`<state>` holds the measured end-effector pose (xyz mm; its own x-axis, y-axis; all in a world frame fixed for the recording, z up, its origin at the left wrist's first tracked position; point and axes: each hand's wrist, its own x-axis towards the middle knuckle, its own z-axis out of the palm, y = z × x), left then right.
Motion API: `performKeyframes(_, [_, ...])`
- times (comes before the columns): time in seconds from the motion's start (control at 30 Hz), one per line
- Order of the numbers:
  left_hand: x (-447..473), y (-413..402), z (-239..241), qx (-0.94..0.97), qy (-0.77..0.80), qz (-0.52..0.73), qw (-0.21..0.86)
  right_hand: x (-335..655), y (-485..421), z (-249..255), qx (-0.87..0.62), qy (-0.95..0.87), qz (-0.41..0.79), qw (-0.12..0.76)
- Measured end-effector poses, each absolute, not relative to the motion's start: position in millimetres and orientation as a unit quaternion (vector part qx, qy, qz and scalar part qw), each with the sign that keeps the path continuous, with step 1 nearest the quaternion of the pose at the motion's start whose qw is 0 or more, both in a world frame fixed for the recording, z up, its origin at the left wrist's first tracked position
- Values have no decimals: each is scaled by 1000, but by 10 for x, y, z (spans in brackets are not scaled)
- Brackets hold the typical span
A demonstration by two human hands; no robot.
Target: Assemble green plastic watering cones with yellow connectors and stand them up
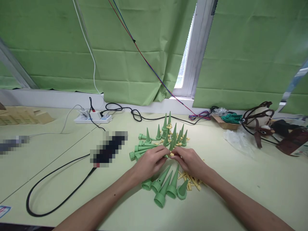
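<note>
My left hand (152,160) is closed at the middle of the green group, pinching a green plastic cone spike that my fingers mostly hide. Facing it, my right hand (190,161) is closed on a small yellow plastic piece (171,154), held against the green spike. Several green cone spikes (172,187) lie below my hands, beside a loose pile of small yellow pieces (190,183) under my right wrist. Past my fingers, green cones (184,138) stand upright among scattered yellow bits. More green spikes (141,148) lie on their sides to the left.
A blurred dark device (109,149) with a looping black cable lies at left. Behind it sits a white power strip (93,118). At the back right are a cardboard box (226,122), a clear plastic bag (238,141) and a brown strapped bag (258,118).
</note>
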<state>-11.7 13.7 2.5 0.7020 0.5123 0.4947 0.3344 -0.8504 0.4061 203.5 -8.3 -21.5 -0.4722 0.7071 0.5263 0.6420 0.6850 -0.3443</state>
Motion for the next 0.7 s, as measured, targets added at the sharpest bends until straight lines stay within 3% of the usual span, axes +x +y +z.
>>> performKeyframes(0.33, [-120,127,30,908,240,307,156,2032,-66,-215,-400,-858,41,319])
performKeyframes(0.7, [-105,129,35,904,227,328,152,2007,-81,-220,-378,-848,52,368])
